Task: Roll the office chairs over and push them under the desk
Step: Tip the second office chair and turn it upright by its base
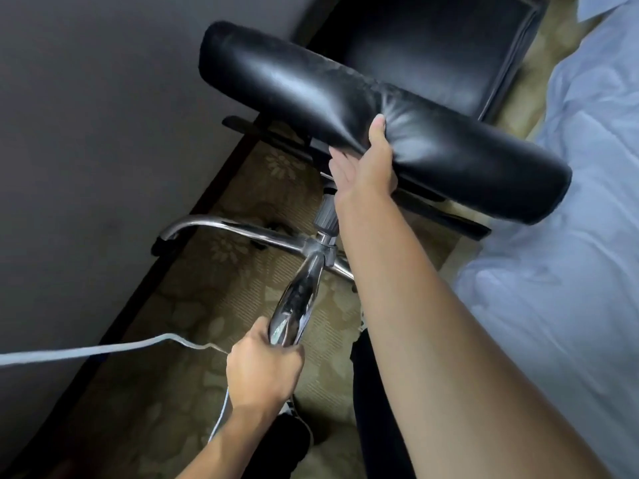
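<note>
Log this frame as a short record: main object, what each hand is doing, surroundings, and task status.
object: black leather office chair, chrome star base
left hand: grip closed around a chrome base leg
right hand: grip on the lower edge of the padded backrest, thumb on top
floor: patterned carpet
left side: dark desk panel, white cable running across it
right side: pale blue bedding
status: chair beside the desk; whether it is under it cannot be told

One chair (380, 108), two hands (262, 371).
</note>
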`<state>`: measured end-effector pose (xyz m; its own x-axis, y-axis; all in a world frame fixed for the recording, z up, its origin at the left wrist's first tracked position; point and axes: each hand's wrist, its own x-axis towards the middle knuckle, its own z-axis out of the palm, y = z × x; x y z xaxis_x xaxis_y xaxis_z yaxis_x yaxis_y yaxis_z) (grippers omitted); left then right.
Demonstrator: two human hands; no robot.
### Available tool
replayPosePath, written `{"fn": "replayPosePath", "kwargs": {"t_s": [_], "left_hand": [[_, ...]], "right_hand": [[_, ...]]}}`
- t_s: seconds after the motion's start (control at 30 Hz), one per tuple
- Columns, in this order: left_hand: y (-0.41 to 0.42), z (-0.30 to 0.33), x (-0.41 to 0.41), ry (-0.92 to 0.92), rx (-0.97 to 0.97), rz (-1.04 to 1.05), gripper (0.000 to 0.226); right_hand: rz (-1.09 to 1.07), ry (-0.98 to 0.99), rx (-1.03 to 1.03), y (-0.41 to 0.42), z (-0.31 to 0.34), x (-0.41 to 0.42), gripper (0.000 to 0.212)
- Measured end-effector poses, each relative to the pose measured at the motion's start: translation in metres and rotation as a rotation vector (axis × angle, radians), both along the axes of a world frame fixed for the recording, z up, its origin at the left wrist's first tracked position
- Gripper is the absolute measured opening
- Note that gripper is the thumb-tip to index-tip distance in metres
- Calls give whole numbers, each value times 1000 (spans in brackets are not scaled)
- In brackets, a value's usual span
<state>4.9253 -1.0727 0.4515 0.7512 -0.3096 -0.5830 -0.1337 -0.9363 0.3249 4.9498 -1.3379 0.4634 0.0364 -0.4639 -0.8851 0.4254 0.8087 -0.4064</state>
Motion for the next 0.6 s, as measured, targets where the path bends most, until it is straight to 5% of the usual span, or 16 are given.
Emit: {"fn": "replayPosePath", "kwargs": {"t_s": [0.37, 0.6], "left_hand": [[109, -37, -10, 30, -140, -2, 23], [175, -66, -21, 9, -180, -26, 23]], "right_hand": [[-41, -13, -178, 118, 10, -10, 68], [77, -37, -210, 194, 16, -23, 45]]}}
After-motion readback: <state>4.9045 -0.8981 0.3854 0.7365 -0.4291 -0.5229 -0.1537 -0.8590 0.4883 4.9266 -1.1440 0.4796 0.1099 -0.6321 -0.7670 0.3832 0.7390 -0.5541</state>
